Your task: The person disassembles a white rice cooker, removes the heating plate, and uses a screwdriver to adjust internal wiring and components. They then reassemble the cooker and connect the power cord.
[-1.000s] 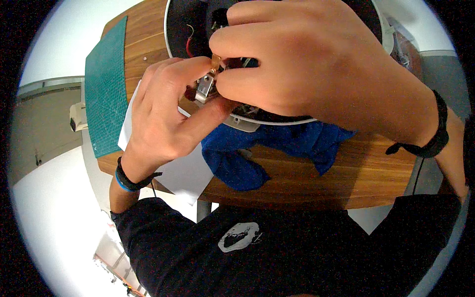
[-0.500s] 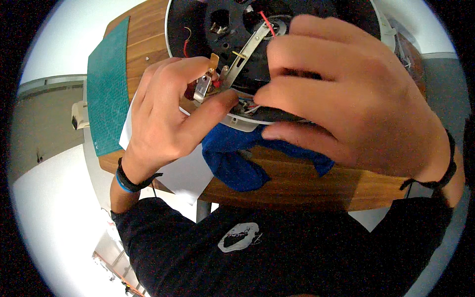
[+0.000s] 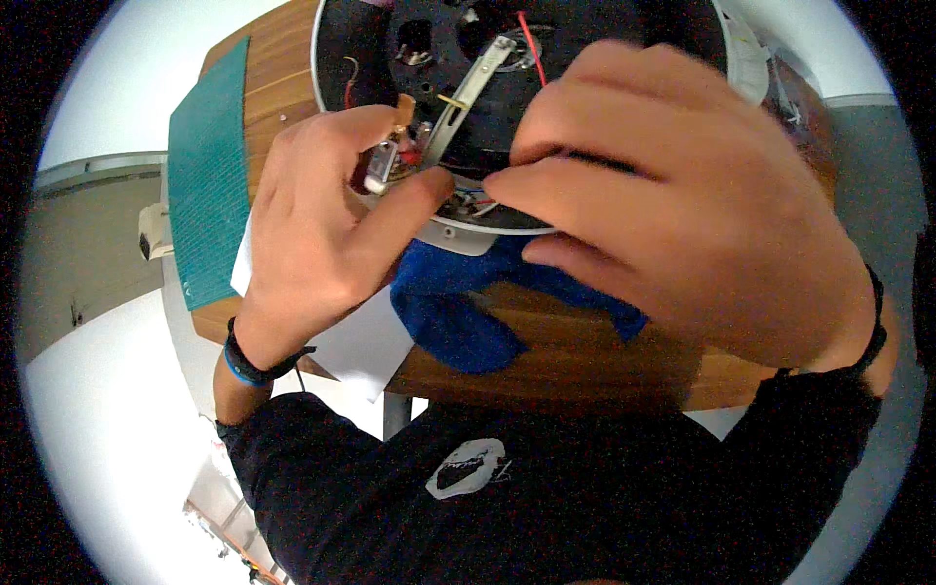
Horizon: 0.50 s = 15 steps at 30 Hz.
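A round appliance base with a black inside (image 3: pixel 604 24) and a white rim (image 3: pixel 541 232) lies at the far side, its wiring exposed. My left hand (image 3: pixel 327 219) curls over the near-left rim, closed on a small metal bracket (image 3: pixel 382 166) with a copper-coloured tab (image 3: pixel 405 109). A slotted metal strip (image 3: pixel 468 100) slants up from beside that bracket. My right hand (image 3: pixel 682 185) bends over the rim on the right, a fingertip at several thin wires (image 3: pixel 473 203); what its fingers grip is hidden. A red wire (image 3: pixel 532 49) runs down behind its knuckles.
Beneath the appliance's near edge a blue cloth (image 3: pixel 453 312) lies on the wooden table (image 3: pixel 575 351). White paper (image 3: pixel 361 341) reaches past the table's front edge. A green cutting mat (image 3: pixel 210 180) lies at the left. A clear plastic bag (image 3: pixel 795 93) is at the far right.
The appliance has shifted slightly left, together with the bracket and both hands. The bracket has turned a little in my left hand. My right fingertips stay by the wires.
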Available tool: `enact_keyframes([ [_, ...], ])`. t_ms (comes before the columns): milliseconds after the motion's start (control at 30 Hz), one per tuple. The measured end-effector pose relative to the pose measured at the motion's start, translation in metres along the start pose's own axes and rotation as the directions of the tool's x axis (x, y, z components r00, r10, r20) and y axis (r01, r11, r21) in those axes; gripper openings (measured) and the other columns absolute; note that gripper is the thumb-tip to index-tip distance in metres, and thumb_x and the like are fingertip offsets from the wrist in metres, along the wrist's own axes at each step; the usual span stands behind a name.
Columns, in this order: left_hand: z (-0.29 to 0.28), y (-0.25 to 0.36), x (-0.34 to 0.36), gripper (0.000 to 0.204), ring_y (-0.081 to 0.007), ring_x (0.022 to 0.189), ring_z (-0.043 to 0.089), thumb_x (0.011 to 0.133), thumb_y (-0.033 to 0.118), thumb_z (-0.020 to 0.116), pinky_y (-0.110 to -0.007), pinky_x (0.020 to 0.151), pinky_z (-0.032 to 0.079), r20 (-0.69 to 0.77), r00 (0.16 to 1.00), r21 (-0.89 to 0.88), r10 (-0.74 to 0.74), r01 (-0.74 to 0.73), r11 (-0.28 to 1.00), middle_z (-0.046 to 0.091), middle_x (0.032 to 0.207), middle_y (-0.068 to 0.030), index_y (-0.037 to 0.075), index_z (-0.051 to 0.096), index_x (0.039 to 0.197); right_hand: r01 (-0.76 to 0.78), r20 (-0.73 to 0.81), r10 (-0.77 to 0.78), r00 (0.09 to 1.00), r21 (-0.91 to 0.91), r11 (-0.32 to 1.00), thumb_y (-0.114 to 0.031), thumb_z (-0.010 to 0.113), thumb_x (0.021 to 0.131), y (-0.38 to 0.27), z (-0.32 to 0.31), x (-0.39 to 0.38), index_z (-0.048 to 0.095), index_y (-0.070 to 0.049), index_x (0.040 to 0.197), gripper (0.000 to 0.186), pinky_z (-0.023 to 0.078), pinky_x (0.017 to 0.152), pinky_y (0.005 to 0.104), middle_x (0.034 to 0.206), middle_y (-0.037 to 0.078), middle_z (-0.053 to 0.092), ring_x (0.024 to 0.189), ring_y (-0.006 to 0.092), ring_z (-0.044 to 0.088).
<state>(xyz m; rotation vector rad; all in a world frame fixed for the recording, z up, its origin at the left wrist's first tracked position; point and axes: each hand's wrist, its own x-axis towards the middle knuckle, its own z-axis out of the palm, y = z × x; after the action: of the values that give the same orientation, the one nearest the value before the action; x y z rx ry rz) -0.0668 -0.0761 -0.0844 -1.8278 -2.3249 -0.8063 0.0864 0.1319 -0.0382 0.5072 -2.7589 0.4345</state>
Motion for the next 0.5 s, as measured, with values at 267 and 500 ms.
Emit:
enact_keyframes([
  [267, 0.002, -0.004, -0.012, 0.018, -0.0265, 0.09, 0.06, 0.076, 0.014, 0.082, -0.037, 0.074, 0.047, -0.001, 0.998, 0.083, 0.067, -0.067, 0.994, 0.062, 0.113, -0.0069, 0.017, 0.078, 0.094, -0.32, 0.469, 0.359, 0.807, -0.164, 0.933, -0.011, 0.08, 0.075, 0.038, -0.053, -0.082, 0.064, -0.002, 0.092, 0.025, 0.051, 0.08, 0.0453, 0.091, 0.012, 0.06, 0.092, 0.0334, 0.063],
  [500, 0.003, -0.004, -0.004, 0.024, -0.029, 0.097, 0.06, 0.07, 0.015, 0.082, -0.037, 0.077, 0.048, 0.011, 0.957, 0.233, 0.291, -0.285, 0.93, 0.063, 0.119, -0.0088, 0.017, 0.079, 0.093, -0.072, 0.446, 0.234, 0.864, -0.35, 0.934, -0.018, 0.066, 0.089, 0.073, 0.038, -0.151, 0.064, -0.01, 0.12, 0.033, 0.054, 0.094, 0.0458, 0.119, 0.014, 0.065, 0.111, 0.0361, 0.064],
])
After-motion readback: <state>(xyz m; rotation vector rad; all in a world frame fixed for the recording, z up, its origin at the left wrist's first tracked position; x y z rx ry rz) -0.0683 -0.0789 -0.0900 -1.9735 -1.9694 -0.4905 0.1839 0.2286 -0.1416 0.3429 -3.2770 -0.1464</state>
